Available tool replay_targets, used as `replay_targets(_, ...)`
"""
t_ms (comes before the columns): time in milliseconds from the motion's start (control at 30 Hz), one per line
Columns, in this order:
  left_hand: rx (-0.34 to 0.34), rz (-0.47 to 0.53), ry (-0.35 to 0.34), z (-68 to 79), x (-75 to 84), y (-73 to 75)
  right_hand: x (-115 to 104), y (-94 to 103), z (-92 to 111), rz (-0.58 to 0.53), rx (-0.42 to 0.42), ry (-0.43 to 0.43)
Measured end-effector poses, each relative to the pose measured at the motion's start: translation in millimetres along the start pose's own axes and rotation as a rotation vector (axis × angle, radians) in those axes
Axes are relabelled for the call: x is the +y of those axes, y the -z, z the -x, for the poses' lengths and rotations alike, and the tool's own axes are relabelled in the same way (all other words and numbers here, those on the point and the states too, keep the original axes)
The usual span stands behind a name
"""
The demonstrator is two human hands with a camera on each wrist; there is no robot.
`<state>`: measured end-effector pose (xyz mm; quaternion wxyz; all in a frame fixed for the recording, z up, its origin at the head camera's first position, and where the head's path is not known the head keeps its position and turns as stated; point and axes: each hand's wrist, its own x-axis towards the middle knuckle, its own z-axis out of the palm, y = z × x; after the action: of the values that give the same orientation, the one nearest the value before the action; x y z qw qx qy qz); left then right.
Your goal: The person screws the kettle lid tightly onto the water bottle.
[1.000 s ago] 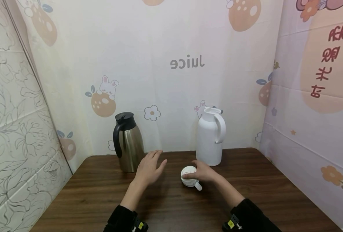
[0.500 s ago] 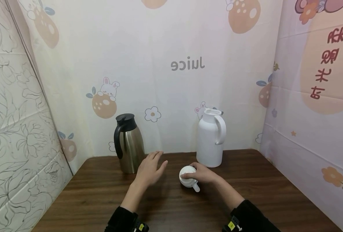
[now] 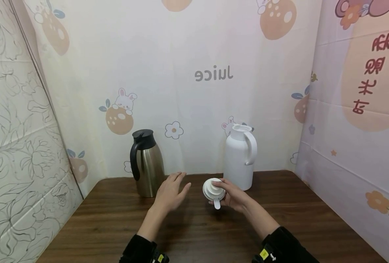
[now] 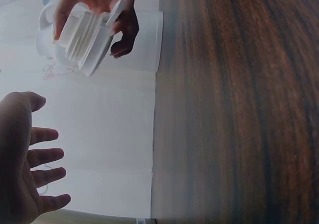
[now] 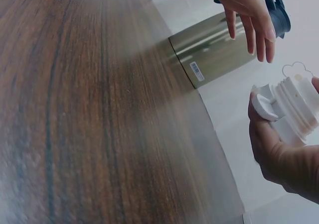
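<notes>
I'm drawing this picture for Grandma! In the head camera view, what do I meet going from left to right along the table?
Gold-coloured jug → left hand → white lid → white jug.

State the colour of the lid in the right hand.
The lid is white, clearest in the left wrist view.

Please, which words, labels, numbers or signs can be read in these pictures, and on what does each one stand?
"Juice", mirrored: grey print on the back curtain.
Red characters on the right curtain, some cut off: apparently Chinese; I cannot read them reliably.
Sticker on the steel jug: too small to read.
Yellow tags at the sleeves: any marks too small to read.
White lid and white jug: no text seen.
</notes>
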<state>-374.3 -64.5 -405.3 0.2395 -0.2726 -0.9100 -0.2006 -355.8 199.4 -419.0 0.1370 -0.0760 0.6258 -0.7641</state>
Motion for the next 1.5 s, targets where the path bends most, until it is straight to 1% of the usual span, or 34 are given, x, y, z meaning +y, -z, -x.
replay_targets(167, -0.007, -0.003, 0.001, 0.3, 0.8, -1.7, -2, 7.1, 1, -0.039, -0.044, 0.027)
replay_targets(500, -0.020, 0.005, 0.006, 1.8, 0.9, -4.1, -8, 12.5, 4, -0.114, -0.102, 0.147)
replay_targets(600, -0.020, 0.010, 0.005, 2.9, 1.1, -3.7, -10, 13.8, 5, -0.171, -0.134, 0.186)
replay_targets(700, -0.024, 0.010, 0.003, 3.5, 1.3, -3.1, -13, 15.2, 7, -0.258, -0.172, 0.220)
replay_targets(900, -0.042, 0.006, 0.000, 4.8, 2.0, -2.1, -19, 24.3, 8, -0.411, -0.194, 0.255)
replay_targets(1067, -0.042, 0.010, -0.007, 5.6, 1.9, -2.3, -21, 28.4, 9, -0.516, -0.273, 0.317)
replay_targets(1200, -0.039, 0.014, -0.012, 6.1, 1.4, -2.6, -25, 26.5, 11, -0.568, -0.304, 0.373)
replay_targets(1300, -0.035, 0.010, -0.014, 6.2, 0.9, -3.2, -30, 24.4, 14, -0.582, -0.329, 0.404)
replay_targets(1500, -0.038, 0.014, -0.018, 6.7, 0.6, -3.7, -41, 21.4, 23, -0.608, -0.400, 0.419)
